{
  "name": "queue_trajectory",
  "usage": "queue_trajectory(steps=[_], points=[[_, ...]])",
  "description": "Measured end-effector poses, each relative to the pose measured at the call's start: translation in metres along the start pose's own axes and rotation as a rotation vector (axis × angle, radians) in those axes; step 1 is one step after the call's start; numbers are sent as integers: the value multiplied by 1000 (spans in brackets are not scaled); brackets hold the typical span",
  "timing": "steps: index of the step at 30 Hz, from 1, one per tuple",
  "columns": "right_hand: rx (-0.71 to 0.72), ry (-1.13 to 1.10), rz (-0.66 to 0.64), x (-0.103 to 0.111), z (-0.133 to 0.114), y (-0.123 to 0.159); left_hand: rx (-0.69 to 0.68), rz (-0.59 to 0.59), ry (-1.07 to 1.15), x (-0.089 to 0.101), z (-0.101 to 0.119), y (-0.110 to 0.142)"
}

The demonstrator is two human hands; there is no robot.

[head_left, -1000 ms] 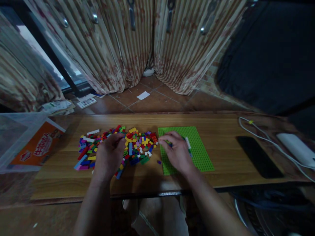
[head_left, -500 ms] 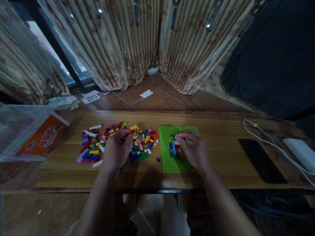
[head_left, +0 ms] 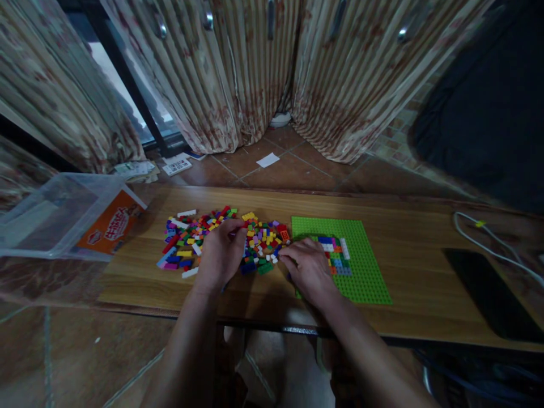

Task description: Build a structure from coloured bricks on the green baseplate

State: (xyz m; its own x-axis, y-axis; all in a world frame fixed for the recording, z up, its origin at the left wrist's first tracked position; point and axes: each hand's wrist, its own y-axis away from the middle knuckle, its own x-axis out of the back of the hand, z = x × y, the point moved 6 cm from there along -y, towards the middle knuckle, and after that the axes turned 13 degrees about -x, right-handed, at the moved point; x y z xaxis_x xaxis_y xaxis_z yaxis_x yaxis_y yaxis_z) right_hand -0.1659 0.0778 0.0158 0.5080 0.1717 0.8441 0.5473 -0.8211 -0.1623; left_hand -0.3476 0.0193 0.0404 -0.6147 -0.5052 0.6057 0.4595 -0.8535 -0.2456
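My left hand [head_left: 225,252] hovers over the heap of loose toy bricks [head_left: 185,254], thumb and fingers drawn together in a pinch; what they hold, if anything, is hidden. My right hand [head_left: 308,269] is at the heap's right edge, by small white and blue bricks, its fingertips bunched; I cannot make out what is in them. Its wrist side covers the left part of the green baseplate [head_left: 369,283]. On that plate sits a flat block of joined bricks [head_left: 340,263] in several colours, partly hidden by the right hand.
A clear plastic box [head_left: 63,192] with an orange label stands at the table's left end. On the right lie a black phone-like slab [head_left: 488,289] and a white cable [head_left: 488,241]. The wooden table [head_left: 263,306] ends at a dark front edge; curtains [head_left: 238,85] hang behind.
My right hand has moved left from the joined bricks to the edge of the loose heap, uncovering more of the build. My left hand stays over the heap. The view has shifted left.
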Motion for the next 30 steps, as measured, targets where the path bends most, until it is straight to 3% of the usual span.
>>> queue_trajectory(steps=[15,21,30], points=[[-4,-46,42,4,-4,6,-26,14,-23,4,-8,3],[98,-123,-70,-4,-19,12,-40,18,-15,5,-6,2],[138,-61,-109,-15,-33,16,-31,-4,-57,7,-2,-1]])
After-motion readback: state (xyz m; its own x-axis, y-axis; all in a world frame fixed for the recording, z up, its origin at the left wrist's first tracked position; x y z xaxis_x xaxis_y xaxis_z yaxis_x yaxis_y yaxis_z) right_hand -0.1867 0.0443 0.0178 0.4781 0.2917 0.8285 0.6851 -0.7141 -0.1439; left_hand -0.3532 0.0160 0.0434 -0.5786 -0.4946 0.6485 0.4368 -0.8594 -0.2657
